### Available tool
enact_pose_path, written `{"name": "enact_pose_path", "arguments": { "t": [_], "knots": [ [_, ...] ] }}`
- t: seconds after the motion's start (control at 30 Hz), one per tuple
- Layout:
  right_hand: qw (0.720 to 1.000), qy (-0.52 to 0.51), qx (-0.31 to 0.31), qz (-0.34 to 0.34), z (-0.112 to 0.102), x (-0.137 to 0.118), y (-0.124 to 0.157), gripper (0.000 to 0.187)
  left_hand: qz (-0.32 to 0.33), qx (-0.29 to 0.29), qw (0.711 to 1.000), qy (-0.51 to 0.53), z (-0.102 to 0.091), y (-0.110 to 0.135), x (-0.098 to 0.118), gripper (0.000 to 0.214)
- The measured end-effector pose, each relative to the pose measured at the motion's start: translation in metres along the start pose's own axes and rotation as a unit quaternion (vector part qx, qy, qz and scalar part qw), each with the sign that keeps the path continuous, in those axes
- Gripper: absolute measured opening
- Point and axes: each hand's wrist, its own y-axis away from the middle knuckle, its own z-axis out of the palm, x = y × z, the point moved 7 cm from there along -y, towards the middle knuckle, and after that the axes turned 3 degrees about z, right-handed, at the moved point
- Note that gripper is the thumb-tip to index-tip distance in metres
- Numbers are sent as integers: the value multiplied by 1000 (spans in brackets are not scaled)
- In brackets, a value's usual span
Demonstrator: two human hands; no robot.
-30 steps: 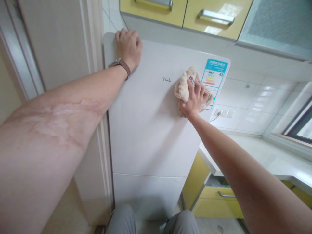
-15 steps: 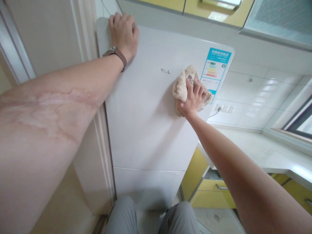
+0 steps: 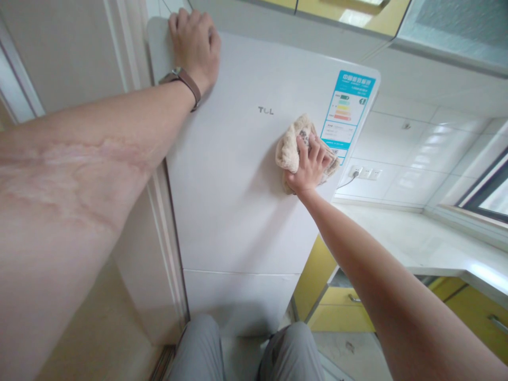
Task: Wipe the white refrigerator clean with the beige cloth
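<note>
My right hand (image 3: 311,161) presses a folded beige cloth (image 3: 289,151) with a dark pattern flat on the white refrigerator door (image 3: 230,201). Its fingers are bent into the fabric, below and to the right of the TCL lettering. The cloth's right corner lies by the lower edge of a blue and white energy label (image 3: 347,116). At the door's top left corner my left hand (image 3: 196,50) rests with curled fingers at the upper edge, a watch on its wrist. The fingertips there are hidden.
Yellow wall cabinets (image 3: 349,16) hang above the refrigerator. On the right are a white countertop (image 3: 381,233), yellow drawers (image 3: 343,312) and a wall socket (image 3: 365,173) with a plugged cord. A door frame (image 3: 159,222) stands close on the left. My knees are near the lower door.
My right hand and the cloth have slid slightly down the door, uncovering more of the label's bottom. My left hand stays at the top corner. The view has shifted a little.
</note>
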Motion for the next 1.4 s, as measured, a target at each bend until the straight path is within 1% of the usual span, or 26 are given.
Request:
{"name": "enact_pose_path", "arguments": {
  "t": [0.13,0.33,0.5,0.77,0.97,1.27,1.4],
  "knots": [
    [1000,-4,-3,-4,2,0,6,79,-2,-3,1000,8,0,0,0,39],
    [1000,-8,-8,-2,6,0,15,78,-4,-12,1000,4,0,0,1,44],
    [1000,-20,-10,-2,8,0,23,78,-8,-7,1000,21,0,1,0,40],
    [1000,-16,-17,-4,13,1,36,76,-5,-11,1000,27,-2,1,1,40],
    [999,-25,-29,-5,16,1,45,77,-7,-39,999,-1,-4,5,4,47],
    [999,-25,-35,-3,22,1,62,74,-19,-42,999,19,-4,4,2,41],
    [999,-27,-36,-11,27,2,72,75,-31,-36,997,53,-4,3,2,34]
  ]
}}
